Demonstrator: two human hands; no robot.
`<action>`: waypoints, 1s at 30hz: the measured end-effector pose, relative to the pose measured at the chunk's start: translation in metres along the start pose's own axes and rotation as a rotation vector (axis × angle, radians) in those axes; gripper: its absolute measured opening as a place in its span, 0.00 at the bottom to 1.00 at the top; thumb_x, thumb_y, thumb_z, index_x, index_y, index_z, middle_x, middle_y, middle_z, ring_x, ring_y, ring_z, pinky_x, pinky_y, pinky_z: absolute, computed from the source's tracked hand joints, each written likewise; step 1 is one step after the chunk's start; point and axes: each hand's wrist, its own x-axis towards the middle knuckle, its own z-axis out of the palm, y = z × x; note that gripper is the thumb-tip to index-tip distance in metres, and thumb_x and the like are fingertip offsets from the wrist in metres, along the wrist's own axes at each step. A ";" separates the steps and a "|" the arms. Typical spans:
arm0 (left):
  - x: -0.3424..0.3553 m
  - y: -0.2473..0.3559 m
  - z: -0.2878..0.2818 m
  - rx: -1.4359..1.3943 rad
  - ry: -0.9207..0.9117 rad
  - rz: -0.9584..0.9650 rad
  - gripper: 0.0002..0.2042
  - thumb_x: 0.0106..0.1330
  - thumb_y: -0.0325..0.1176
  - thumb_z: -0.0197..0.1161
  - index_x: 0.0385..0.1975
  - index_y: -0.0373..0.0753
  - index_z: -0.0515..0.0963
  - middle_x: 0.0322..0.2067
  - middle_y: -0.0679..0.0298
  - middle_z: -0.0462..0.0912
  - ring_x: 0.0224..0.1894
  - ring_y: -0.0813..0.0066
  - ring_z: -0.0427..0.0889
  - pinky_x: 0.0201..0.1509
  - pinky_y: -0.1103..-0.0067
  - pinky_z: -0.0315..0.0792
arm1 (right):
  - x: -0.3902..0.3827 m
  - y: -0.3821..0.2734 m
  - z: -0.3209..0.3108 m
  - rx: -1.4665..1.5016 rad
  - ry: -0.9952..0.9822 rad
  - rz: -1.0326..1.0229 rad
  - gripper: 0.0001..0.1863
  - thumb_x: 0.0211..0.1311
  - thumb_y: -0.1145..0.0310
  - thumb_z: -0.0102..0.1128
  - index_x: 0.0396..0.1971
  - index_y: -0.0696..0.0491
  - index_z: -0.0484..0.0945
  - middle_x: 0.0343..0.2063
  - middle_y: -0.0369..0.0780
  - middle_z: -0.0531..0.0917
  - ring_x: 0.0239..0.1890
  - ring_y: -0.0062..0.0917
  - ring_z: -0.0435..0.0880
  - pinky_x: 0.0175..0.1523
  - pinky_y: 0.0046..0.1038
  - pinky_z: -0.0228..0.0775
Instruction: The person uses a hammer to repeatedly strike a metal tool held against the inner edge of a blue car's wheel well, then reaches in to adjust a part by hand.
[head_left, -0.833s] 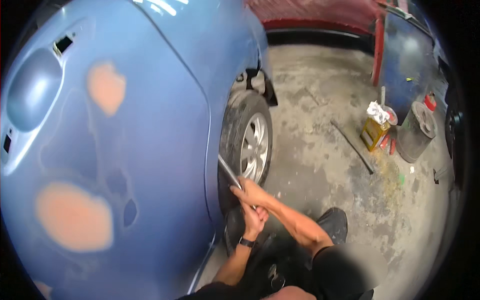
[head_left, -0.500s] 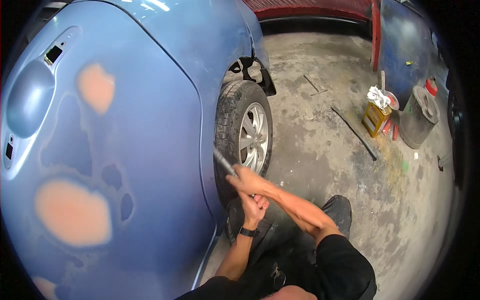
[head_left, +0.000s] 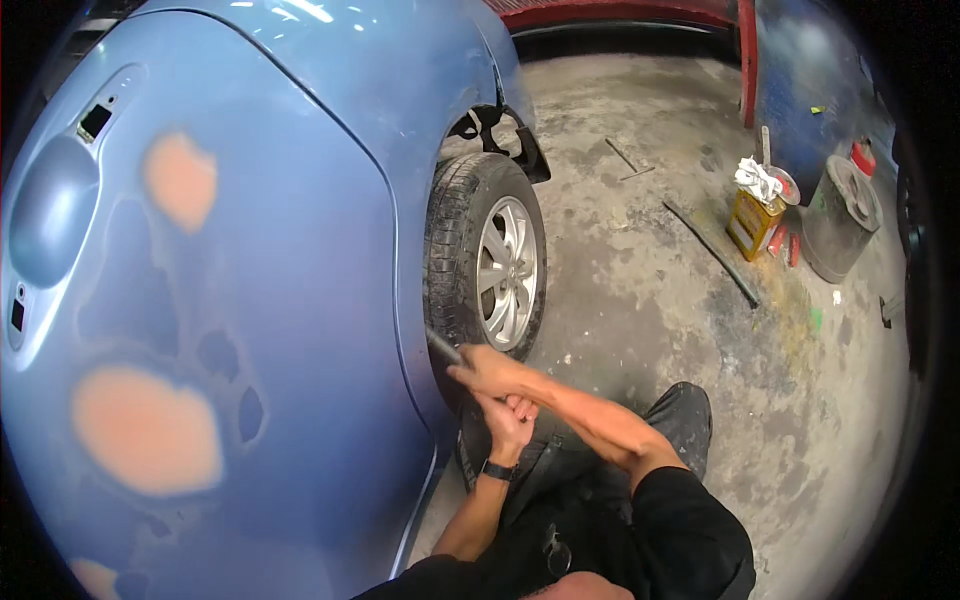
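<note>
A grey metal bar [head_left: 444,348] slants from my hands toward the gap between the blue car body [head_left: 310,300] and the tyre [head_left: 455,240]. Its far end is hidden behind the body edge. My right hand [head_left: 488,371] is closed around the bar, close to the lower part of the wheel. Just below it, my left hand [head_left: 511,421], with a dark band at the wrist, has its fingers curled tight. Its grip seems to be on the lower part of the same bar, though the right hand and forearm cover most of that part.
Bare orange-pink patches [head_left: 150,430] mark the car's side. On the concrete floor [head_left: 640,300] lie a long dark bar [head_left: 712,255] and a thin T-shaped tool [head_left: 630,160]. A yellow can [head_left: 755,222] topped with white cloth stands by a grey bin [head_left: 842,225] at the right.
My hands have shifted slightly down relative to the wheel, still gripping. Less of the bar shows, and it lies at a flatter slant. The whole view has shifted a little.
</note>
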 end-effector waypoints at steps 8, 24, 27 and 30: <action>-0.005 -0.008 -0.004 0.309 -0.170 -0.082 0.32 0.64 0.71 0.29 0.24 0.47 0.64 0.10 0.75 0.56 0.10 0.81 0.58 0.17 0.82 0.58 | -0.027 -0.018 -0.023 0.087 0.209 0.171 0.20 0.62 0.59 0.55 0.37 0.65 0.70 0.28 0.61 0.78 0.36 0.56 0.79 0.42 0.45 0.69; 0.005 0.008 0.005 0.231 -0.103 -0.038 0.32 0.62 0.73 0.32 0.21 0.48 0.65 0.10 0.76 0.54 0.10 0.84 0.56 0.16 0.82 0.57 | -0.010 -0.039 -0.034 0.031 0.193 0.210 0.19 0.65 0.58 0.53 0.35 0.64 0.69 0.25 0.60 0.78 0.33 0.59 0.77 0.38 0.47 0.68; -0.002 0.005 -0.006 0.209 -0.158 -0.031 0.31 0.63 0.72 0.31 0.25 0.48 0.66 0.12 0.76 0.56 0.11 0.84 0.56 0.16 0.83 0.57 | -0.013 -0.033 -0.022 0.097 0.057 0.224 0.21 0.64 0.57 0.54 0.36 0.66 0.70 0.26 0.62 0.78 0.34 0.58 0.78 0.40 0.47 0.68; -0.019 0.000 -0.008 0.079 -0.009 -0.052 0.31 0.63 0.72 0.32 0.25 0.48 0.66 0.12 0.76 0.56 0.11 0.84 0.57 0.16 0.84 0.57 | -0.016 -0.020 0.000 0.149 -0.037 0.215 0.22 0.63 0.57 0.54 0.35 0.66 0.72 0.28 0.62 0.78 0.35 0.56 0.79 0.41 0.47 0.68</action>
